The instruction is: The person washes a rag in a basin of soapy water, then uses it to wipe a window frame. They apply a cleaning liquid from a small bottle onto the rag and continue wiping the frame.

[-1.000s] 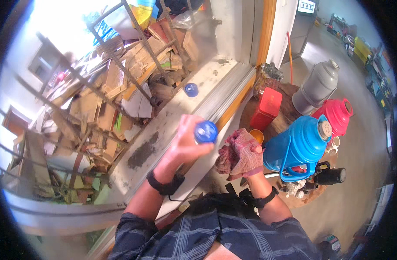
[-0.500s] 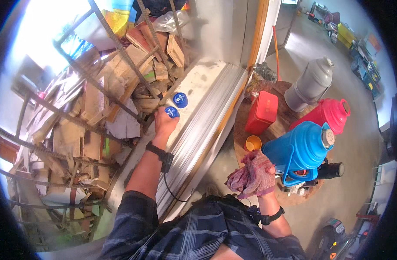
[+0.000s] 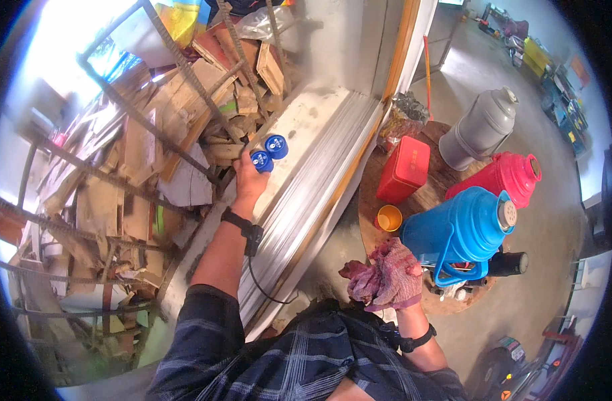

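Note:
On the pale window sill (image 3: 304, 127), my left hand (image 3: 251, 184) is closed around a small round blue-topped container (image 3: 261, 161). Right beside it, seemingly touching, stands a matching blue-topped container (image 3: 276, 146). My right hand (image 3: 413, 284) grips a crumpled, damp-looking reddish-pink cloth (image 3: 385, 275), which hides most of its fingers. That hand is close to the handle of a large blue thermos flask (image 3: 453, 227) on the round wooden table (image 3: 374, 180).
A red tin (image 3: 405, 170), an orange cup (image 3: 389, 218), a pink thermos (image 3: 503, 177) and a grey thermos (image 3: 476, 130) share the table. White sliding tracks (image 3: 312, 194) edge the sill. Rusty bars (image 3: 185, 73) separate it from piled scrap wood (image 3: 139, 147).
My left hand has shifted slightly away from me with its blue-topped container, which now sits more squarely alongside the other. The right hand still holds the cloth near the blue thermos.

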Available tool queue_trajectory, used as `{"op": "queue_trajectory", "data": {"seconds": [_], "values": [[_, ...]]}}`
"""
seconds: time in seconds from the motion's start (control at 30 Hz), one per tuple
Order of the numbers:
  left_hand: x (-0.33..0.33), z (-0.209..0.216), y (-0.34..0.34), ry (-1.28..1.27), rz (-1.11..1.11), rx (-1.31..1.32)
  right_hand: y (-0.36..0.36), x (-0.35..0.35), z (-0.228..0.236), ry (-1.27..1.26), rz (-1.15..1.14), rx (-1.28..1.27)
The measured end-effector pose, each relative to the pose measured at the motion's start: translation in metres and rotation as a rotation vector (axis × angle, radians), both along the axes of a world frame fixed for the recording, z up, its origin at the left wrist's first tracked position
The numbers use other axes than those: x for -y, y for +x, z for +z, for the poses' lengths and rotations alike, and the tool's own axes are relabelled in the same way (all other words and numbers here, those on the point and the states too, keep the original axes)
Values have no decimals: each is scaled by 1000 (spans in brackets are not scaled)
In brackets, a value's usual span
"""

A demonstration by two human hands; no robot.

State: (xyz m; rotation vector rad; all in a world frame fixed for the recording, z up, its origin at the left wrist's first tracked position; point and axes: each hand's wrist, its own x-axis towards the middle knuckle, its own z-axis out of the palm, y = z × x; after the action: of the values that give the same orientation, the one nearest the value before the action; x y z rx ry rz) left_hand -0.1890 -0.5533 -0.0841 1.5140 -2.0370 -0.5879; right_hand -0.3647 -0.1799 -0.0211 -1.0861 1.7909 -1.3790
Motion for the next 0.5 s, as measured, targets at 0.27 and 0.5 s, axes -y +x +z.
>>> {"op": "queue_trajectory", "data": {"seconds": [0.27,0.5], "values": [[-85,42,10,24,-245,-383,-14,-18,-26,-73,151,163],[-306,82,9,551,-329,-871,0,-18,0,-231,438,-479]]}}
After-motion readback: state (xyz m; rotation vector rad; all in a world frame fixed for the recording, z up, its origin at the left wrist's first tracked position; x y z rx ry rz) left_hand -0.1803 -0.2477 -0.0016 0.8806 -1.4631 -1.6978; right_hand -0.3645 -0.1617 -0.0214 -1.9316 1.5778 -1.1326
